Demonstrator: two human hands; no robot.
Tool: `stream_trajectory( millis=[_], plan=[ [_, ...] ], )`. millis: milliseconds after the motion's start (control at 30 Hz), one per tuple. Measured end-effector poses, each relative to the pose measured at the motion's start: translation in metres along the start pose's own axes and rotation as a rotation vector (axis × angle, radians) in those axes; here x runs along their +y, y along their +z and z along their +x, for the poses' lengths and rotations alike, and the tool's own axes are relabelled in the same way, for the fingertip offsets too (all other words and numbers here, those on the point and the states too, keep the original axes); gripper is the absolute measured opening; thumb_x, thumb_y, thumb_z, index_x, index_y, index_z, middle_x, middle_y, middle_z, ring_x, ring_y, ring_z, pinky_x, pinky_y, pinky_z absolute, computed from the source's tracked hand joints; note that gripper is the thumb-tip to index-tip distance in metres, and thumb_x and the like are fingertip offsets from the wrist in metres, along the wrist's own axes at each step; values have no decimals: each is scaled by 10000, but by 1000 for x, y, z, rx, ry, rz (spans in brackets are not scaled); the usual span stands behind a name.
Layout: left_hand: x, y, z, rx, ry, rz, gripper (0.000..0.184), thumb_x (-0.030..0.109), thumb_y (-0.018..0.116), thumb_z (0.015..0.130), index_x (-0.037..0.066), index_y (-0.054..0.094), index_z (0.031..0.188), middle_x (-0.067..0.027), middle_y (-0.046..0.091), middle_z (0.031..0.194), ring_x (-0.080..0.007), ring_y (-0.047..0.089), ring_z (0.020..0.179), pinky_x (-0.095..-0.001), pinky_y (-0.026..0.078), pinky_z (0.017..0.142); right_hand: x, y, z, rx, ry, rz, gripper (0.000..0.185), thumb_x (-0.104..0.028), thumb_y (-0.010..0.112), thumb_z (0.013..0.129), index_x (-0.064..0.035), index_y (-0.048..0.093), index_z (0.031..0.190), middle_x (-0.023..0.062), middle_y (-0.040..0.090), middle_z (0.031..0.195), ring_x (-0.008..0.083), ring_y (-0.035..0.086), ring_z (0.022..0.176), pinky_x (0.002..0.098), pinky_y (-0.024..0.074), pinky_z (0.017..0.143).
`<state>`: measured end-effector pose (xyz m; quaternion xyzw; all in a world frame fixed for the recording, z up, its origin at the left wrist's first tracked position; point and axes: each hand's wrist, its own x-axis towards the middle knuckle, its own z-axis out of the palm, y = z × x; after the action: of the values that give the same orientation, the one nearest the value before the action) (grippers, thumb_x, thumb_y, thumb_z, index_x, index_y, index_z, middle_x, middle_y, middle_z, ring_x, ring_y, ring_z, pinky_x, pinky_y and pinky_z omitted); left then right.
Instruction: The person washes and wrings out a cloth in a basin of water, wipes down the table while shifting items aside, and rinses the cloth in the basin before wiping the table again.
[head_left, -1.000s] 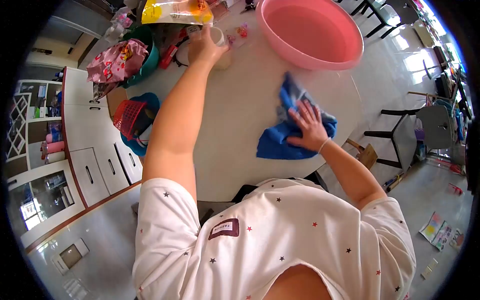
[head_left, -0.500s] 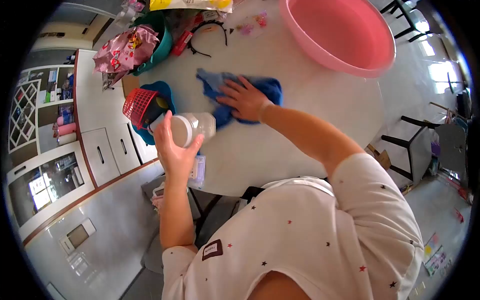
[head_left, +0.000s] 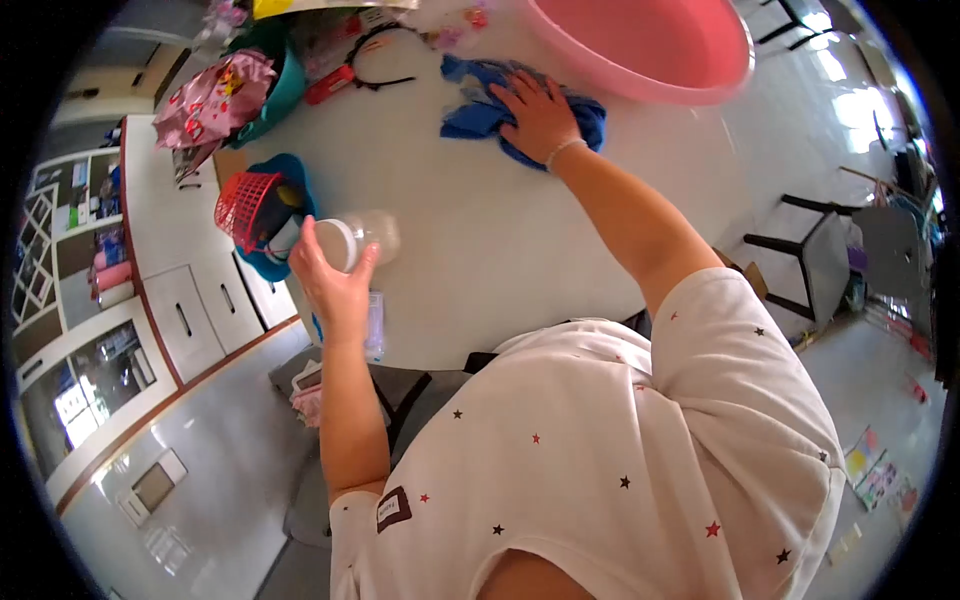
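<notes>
A pale, glossy worktop (head_left: 480, 260) fills the middle; white cabinets (head_left: 160, 210) stand left, a chair (head_left: 826, 268) right. The left hand (head_left: 335, 290) grasps a clear jar (head_left: 380, 235) between its fingers at the near left. The right hand (head_left: 545, 122) rests, fingers spread, on a blue cloth (head_left: 472, 121), far side. Counted: one jar, one cloth, one pink basin (head_left: 650, 50), one red basket (head_left: 238, 212).
</notes>
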<state>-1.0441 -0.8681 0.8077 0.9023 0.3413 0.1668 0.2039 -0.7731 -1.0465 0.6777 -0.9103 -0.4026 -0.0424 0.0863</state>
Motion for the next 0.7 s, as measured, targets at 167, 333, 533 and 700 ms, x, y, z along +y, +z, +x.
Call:
stream_trajectory(
  millis=[167,333,533,700],
  plan=[
    [-6,4,13,-51,30,84,845,315,794,667,101,332,1342,-213,423,1268,-369,368,1188,-456,323,993,75,-34,-76,-36,129,-74,625,-395,533,817,-260,340,1396,49,318,1455,213,236,1367,439,96,1136],
    [4,-1,7,-119,-25,152,859,326,776,707,99,280,1371,-238,331,1305,-388,366,1219,-453,375,980,93,-43,-136,17,360,-112,606,-361,558,803,-243,380,1370,60,361,1426,209,252,1363,442,147,1123],
    [-11,-3,1,50,142,236,798,355,733,760,95,288,1369,-248,260,1364,-380,289,1287,-452,360,1002,117,-68,-199,214,156,253,594,-75,643,667,-170,520,1240,106,567,1106,296,500,1057,408,386,966],
    [4,-22,-22,131,185,47,631,263,685,820,77,364,1331,-210,281,1375,-346,352,1250,-435,411,952,202,-94,-165,337,420,511,455,-152,564,779,-183,538,1232,116,522,1251,305,440,1199,391,375,993]
  ],
)
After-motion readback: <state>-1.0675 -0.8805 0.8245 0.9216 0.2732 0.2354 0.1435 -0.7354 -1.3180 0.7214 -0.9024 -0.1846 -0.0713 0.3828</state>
